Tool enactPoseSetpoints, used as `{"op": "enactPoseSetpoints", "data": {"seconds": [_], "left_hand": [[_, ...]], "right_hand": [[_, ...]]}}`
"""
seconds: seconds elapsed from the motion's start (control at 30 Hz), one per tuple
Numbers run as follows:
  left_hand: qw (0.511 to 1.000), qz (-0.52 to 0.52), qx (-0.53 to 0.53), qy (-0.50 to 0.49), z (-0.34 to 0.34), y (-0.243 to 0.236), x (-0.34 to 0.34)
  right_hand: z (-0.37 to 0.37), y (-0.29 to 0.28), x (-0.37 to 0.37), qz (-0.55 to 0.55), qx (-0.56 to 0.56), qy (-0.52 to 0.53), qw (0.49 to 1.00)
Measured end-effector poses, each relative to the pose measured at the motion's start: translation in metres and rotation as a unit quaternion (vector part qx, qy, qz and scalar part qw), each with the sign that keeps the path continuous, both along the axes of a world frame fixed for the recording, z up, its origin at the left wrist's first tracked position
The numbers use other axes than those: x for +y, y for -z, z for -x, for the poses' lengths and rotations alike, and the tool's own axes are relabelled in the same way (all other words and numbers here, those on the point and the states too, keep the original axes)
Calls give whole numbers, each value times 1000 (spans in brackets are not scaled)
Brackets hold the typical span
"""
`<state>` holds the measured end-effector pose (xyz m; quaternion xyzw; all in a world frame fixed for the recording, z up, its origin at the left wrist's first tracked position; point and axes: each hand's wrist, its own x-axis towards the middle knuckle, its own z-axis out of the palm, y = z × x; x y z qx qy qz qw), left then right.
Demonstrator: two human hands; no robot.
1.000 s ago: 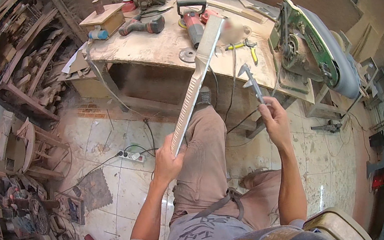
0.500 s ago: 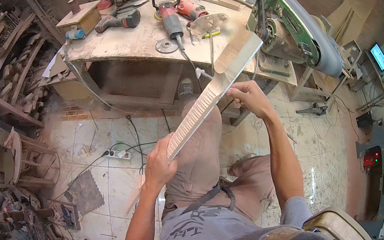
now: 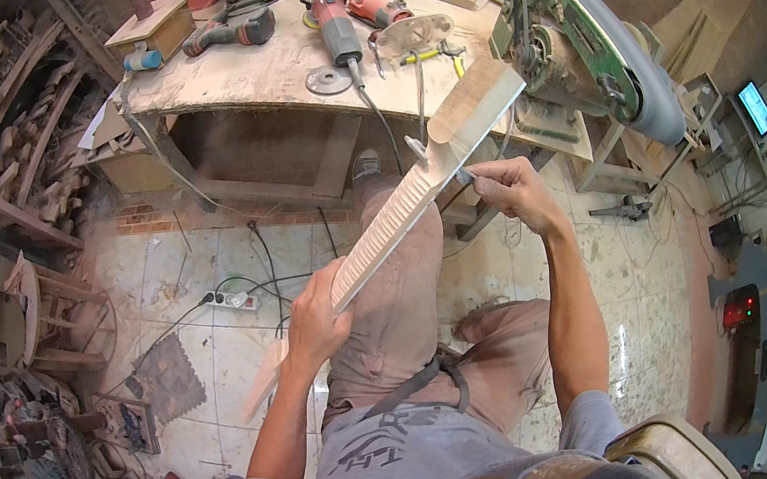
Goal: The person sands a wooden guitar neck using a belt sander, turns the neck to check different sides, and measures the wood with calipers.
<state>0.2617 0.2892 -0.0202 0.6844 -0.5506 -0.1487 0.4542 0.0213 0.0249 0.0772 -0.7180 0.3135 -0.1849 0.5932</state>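
My left hand point(image 3: 318, 323) is wrapped round the lower part of a long pale wooden piece point(image 3: 387, 229). The piece slants up to the right above my knee; a row of notch-like ridges runs along it, and its far end widens into a smooth block. My right hand point(image 3: 516, 195) pinches a small grey strip point(image 3: 465, 175) against the right side of the wood, just below the block. A whitish tip point(image 3: 416, 149) sticks out on the opposite side; whether it joins the strip behind the wood is hidden.
Ahead stands a dusty workbench point(image 3: 226, 88) with a corded red grinder point(image 3: 334, 29), a cordless drill point(image 3: 232, 31) and pliers point(image 3: 452, 53). A green belt sander point(image 3: 581, 54) is at its right. Cables and a power strip point(image 3: 232, 302) lie on the tiled floor.
My right hand has moved slightly right and away from the wood, and the grey strip now shows at its fingers. The whitish tip has shifted a little right. My left hand keeps its grip.
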Motion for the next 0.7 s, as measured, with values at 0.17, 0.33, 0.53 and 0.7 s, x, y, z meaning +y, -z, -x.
{"op": "enactPoseSetpoints", "data": {"seconds": [0.17, 0.33, 0.53, 0.7], "left_hand": [[1000, 2, 10, 5, 3, 14, 1], [999, 26, 47, 4, 4, 29, -4], [998, -28, 62, -6, -7, 74, -14], [997, -55, 22, -44, -13, 138, -21]], "right_hand": [[-7, 6, 1, 93, 7, -5, 996], [-10, 12, 6, 170, 28, 21, 985], [-27, -3, 41, 348, 86, 33, 933], [-53, 20, 87, 453, 83, -14, 888]]}}
